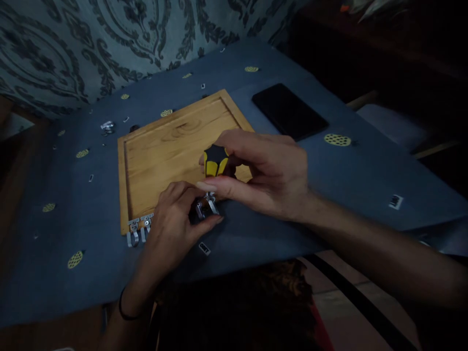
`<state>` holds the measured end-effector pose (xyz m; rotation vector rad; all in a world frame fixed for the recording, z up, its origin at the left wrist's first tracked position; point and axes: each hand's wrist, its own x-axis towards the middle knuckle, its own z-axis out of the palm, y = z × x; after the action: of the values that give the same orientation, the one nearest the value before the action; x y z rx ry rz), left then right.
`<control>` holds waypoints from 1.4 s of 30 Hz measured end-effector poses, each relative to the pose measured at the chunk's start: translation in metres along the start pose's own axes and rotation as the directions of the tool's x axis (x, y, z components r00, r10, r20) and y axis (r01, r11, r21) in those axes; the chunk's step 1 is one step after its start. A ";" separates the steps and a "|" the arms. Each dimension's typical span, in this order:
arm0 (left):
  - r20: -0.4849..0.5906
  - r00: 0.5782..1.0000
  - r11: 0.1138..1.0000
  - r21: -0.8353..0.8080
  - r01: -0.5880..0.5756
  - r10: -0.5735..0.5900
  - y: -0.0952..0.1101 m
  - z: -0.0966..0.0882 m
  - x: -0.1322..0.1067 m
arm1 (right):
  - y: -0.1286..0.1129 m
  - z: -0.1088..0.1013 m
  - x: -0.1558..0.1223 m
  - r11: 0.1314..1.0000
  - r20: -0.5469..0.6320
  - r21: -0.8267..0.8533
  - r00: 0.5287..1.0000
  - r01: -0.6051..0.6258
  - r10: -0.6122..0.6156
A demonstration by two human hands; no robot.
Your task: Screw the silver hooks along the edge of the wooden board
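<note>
My right hand (268, 173) is closed around the black and yellow handle of a screwdriver (215, 158), seen nearly end-on; its shaft and tip are hidden. Below it, a metal hook (212, 204) sits at the near edge of a framed wooden board (179, 141). My left hand (175, 217) is curled at that edge, thumb and fingers closing about the hook. Left of this hand, two more metal hooks (134, 233) are attached along the board's near edge, their curved ends sticking out past the wood.
The board lies on a table with a blue patterned cloth (98, 273). A black flat object (290, 111), like a tablet or phone, is to the right. Loose shiny metal pieces (107, 126) lie beyond the board's left side. A patterned wall covering (120, 44) rises behind the table.
</note>
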<state>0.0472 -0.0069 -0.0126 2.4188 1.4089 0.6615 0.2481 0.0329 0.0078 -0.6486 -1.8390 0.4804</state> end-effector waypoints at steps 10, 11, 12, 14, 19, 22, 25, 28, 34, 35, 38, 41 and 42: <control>0.030 0.999 1.000 -0.008 0.031 -0.030 0.001 -0.001 0.000 | -0.004 -0.010 0.004 0.998 0.116 -0.055 0.993 0.028 -0.022; 0.037 0.999 0.999 -0.015 0.040 -0.039 0.002 -0.001 0.001 | -0.003 -0.010 0.004 0.998 0.107 -0.050 0.994 0.038 -0.032; 0.041 0.998 0.999 -0.023 0.046 -0.045 0.002 -0.002 0.001 | -0.003 -0.010 0.004 0.998 0.101 -0.043 0.994 0.046 -0.041; 0.045 0.998 0.998 -0.030 0.055 -0.053 0.002 -0.002 0.001 | -0.001 -0.009 0.004 0.999 0.096 -0.034 0.995 0.038 -0.034; 0.035 0.999 0.999 -0.013 0.042 -0.042 0.002 -0.002 0.001 | 0.002 -0.005 0.004 0.998 0.023 -0.053 1.000 -0.015 0.016; 0.014 0.999 1.000 -0.005 0.031 -0.031 0.001 -0.001 0.000 | 0.001 0.000 0.004 0.998 -0.027 0.005 0.997 -0.069 0.069; 0.016 0.999 0.999 0.001 0.032 -0.032 0.001 -0.001 0.000 | 0.000 0.003 0.004 0.983 -0.019 0.113 0.989 -0.142 0.145; 0.018 0.999 1.000 -0.003 0.029 -0.029 0.002 -0.001 0.000 | -0.001 0.002 0.004 0.953 0.016 0.235 0.981 -0.192 0.194; 0.033 0.998 0.999 0.004 0.045 -0.046 0.002 -0.001 0.000 | -0.001 -0.001 0.004 0.921 0.117 0.341 0.980 -0.190 0.159; 0.029 0.999 0.999 0.008 0.038 -0.038 0.002 -0.001 0.000 | -0.001 -0.001 0.004 0.923 0.120 0.337 0.981 -0.186 0.153; 0.019 0.999 1.000 0.004 0.025 -0.026 0.001 -0.001 0.000 | -0.001 0.001 0.005 0.926 0.109 0.338 0.984 -0.169 0.140; 0.021 0.999 0.999 -0.017 0.030 -0.030 0.001 -0.001 0.000 | -0.002 0.002 0.004 0.931 0.057 0.335 0.989 -0.149 0.138; 0.024 0.999 0.999 -0.022 0.033 -0.033 0.001 -0.001 0.000 | -0.003 0.003 0.004 0.931 0.020 0.328 0.987 -0.160 0.162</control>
<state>0.0476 -0.0079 -0.0110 2.3730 1.4217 0.6359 0.2440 0.0330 0.0116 -0.5714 -1.6529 0.8725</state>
